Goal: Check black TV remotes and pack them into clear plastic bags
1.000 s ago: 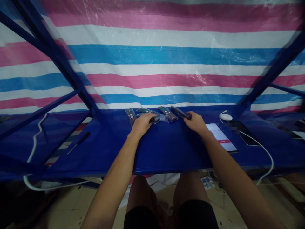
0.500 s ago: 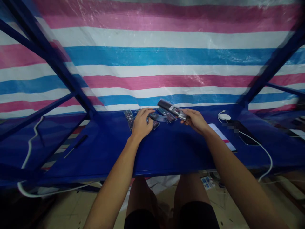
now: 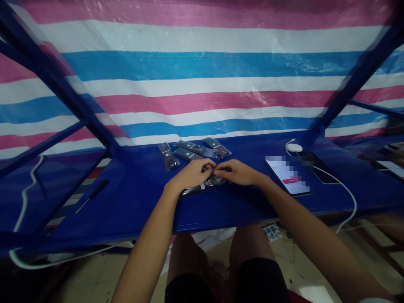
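Note:
A bagged remote control (image 3: pixel 193 191) lies dark side up, low over the blue table, partly covered by my hands. My left hand (image 3: pixel 197 170) is closed over its middle, thumb and fingers pinched together. From the other side my right hand (image 3: pixel 238 171) pinches the right end, where clear wrap shows; the two sets of fingertips almost meet. Just beyond my hands several more bagged remotes lie: one (image 3: pixel 168 156) apart at the left, one (image 3: pixel 217 147) angled at the right, and others overlapping (image 3: pixel 194 148) between them.
On the right lie a phone with a lit screen (image 3: pixel 285 176), a dark phone (image 3: pixel 325 168) and a white puck-shaped charger (image 3: pixel 294 147) with a cable. A screwdriver (image 3: pixel 94 193) rests at the left. Blue metal posts (image 3: pixel 63 90) and a striped sheet (image 3: pixel 202 101) enclose the table (image 3: pixel 252 206).
My right hand has brought the bagged remote control down and toward me from the right. My left hand has left the pile and now holds the same remote.

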Demonstrator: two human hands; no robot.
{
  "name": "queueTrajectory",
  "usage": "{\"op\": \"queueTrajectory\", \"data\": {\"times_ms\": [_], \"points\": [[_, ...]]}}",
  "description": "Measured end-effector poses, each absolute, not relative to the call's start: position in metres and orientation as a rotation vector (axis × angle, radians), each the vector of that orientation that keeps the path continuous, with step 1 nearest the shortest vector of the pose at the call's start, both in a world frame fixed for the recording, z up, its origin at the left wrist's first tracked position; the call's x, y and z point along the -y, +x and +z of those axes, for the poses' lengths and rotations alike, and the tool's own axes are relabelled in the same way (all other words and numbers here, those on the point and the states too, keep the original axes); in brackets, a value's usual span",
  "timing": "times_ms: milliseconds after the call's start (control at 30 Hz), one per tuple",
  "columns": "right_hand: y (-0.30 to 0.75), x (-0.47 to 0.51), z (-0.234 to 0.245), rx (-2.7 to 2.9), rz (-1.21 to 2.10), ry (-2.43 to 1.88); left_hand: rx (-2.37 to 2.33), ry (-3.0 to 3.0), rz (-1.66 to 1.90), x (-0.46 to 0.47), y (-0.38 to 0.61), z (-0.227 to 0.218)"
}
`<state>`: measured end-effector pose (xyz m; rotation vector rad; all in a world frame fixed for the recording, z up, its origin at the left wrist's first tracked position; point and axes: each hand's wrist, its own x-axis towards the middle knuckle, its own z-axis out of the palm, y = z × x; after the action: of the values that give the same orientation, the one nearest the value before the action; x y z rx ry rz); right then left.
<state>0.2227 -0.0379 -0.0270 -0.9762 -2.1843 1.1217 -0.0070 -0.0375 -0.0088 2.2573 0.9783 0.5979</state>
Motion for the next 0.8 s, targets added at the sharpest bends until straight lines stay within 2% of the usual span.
{"op": "queueTrajectory", "data": {"times_ms": [67,133,300,800], "points": [[0.228,0.036,-0.024,2.228,0.853,-0.967,-0.99,2.22,0.558,0.036,-0.01,-0.012],[0.232,0.034,-0.022,2.259,0.725,-0.904,-0.985,2.198,0.533,0.034,-0.011,-0.014],[0.23,0.034,-0.025,2.403,0.747,-0.787,-0.906,2.1,0.544,0.032,-0.013,-0.017],[0.229,0.043,-0.023,2.396,0.822,-0.92,-1.055,2.203,0.389,0.036,0.0,-0.015]]}}
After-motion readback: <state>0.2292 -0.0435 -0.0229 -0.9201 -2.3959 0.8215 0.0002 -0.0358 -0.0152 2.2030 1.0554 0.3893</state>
